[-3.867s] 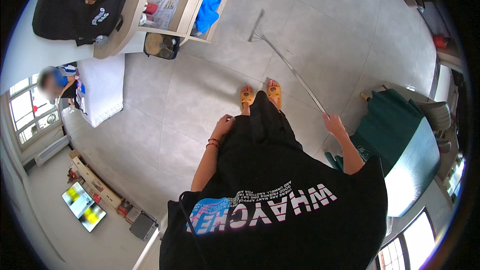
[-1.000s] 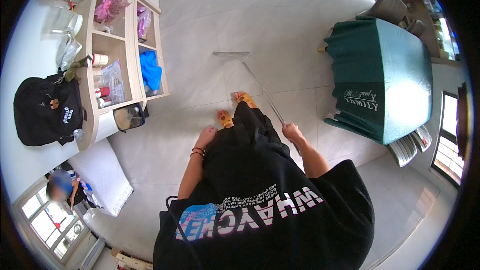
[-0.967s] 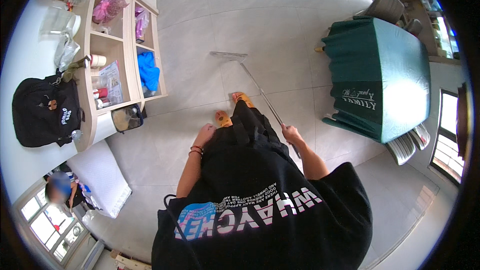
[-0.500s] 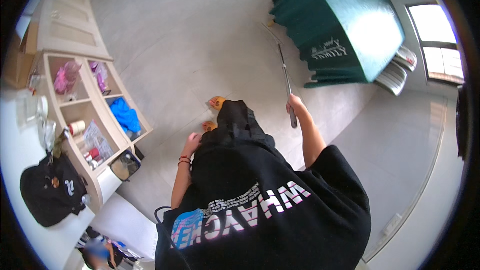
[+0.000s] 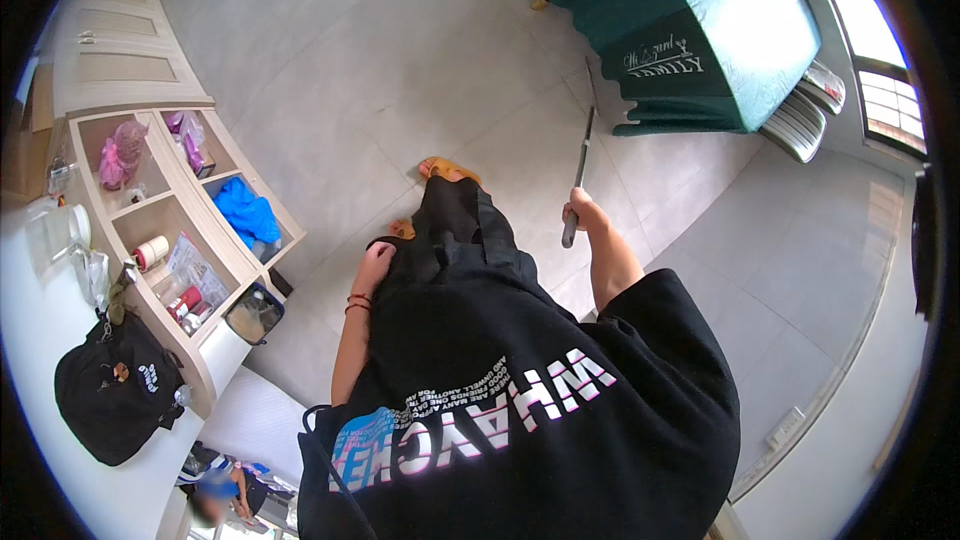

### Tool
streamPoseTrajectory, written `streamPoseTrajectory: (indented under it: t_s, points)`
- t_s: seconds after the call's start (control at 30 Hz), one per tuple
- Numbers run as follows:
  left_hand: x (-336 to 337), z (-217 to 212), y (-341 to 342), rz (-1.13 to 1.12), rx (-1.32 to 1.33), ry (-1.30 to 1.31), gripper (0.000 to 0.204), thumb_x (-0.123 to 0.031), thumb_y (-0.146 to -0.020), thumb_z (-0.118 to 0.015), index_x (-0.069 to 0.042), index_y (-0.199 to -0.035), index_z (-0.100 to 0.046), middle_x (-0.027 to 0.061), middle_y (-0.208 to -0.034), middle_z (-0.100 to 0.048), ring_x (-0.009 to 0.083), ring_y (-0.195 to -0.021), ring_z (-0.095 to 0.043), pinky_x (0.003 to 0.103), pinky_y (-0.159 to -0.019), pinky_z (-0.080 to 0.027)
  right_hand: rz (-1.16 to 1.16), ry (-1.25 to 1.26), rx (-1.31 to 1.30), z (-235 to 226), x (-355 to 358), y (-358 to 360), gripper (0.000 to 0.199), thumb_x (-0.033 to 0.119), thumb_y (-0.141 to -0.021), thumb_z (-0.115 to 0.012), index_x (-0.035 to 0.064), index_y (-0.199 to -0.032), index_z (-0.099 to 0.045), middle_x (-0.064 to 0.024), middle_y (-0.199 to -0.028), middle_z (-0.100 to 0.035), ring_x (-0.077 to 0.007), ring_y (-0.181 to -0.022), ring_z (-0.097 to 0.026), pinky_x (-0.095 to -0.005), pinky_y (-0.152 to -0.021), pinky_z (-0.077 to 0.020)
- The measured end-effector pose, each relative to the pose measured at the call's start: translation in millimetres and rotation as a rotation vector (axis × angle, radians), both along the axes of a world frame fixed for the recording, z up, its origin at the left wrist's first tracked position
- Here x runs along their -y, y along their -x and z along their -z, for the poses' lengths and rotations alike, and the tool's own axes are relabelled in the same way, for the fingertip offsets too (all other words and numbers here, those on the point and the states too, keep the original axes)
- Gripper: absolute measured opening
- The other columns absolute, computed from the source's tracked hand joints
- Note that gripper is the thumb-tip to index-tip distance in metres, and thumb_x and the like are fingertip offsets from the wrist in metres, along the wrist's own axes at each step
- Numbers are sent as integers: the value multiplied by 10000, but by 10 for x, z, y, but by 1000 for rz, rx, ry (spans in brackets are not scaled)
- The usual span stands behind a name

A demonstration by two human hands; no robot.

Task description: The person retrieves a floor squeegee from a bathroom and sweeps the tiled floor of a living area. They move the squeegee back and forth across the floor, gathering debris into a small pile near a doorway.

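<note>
- Right hand: closed around the long, thin, dark-grey pole by its thicker near end, probably so that its length extends outward.
- Left hand: fingers loosely curled against black fabric clothing; I cannot tell if it holds anything.
- The pole slants over the pale grey tiled floor, its far end beside the left edge of the green-draped worktop; the tip is unclear.
- Farther left, 1 crumpled blue plastic bundle fills a pale wooden shelf compartment, presumably for storage.

Right grip around grey pole
</note>
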State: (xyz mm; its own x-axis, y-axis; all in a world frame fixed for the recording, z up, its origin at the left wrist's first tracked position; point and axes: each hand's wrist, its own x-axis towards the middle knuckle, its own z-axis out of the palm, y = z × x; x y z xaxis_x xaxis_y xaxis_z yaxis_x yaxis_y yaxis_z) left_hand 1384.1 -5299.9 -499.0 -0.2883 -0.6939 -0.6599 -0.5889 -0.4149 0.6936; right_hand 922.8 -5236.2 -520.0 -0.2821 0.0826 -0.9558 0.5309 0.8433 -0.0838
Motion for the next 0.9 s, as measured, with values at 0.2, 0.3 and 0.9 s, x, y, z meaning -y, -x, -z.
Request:
streamPoseTrajectory:
  t_s: [0.2,0.3,0.9]
  points:
    - [147,-92,-408,-216,-113,-79,230,-246,-790,-502,-24,-841,-533,26,-721,-545,107,-641,-501,245,-608,-422,88,90,41,17,622,-1097,191,189,-757,-299,42,-676,-392,-82,-507,-411,-218,-420,-439,-350,-405,-384]
    - [103,-34,-863,-192,-93,-44,253,-260,-786,-497,-14,-837,-526,32,-713,-546,116,-633,-503,252,-605,-419,-169,104,87,-174,1042,-1905,184,193,-753,-327,54,-664,-409,-67,-519,-416,-202,-415,-430,-317,-408,-381]
    - [-298,248,-2062,-17,-81,-157,259,-256,-761,-490,-4,-808,-528,40,-679,-533,122,-548,-504,247,-532,-410,-157,278,209,-1111,275,-4266,370,314,-803,-276,85,-520,-341,-45,-440,-386,-180,-375,-382,-295,-377,-338]
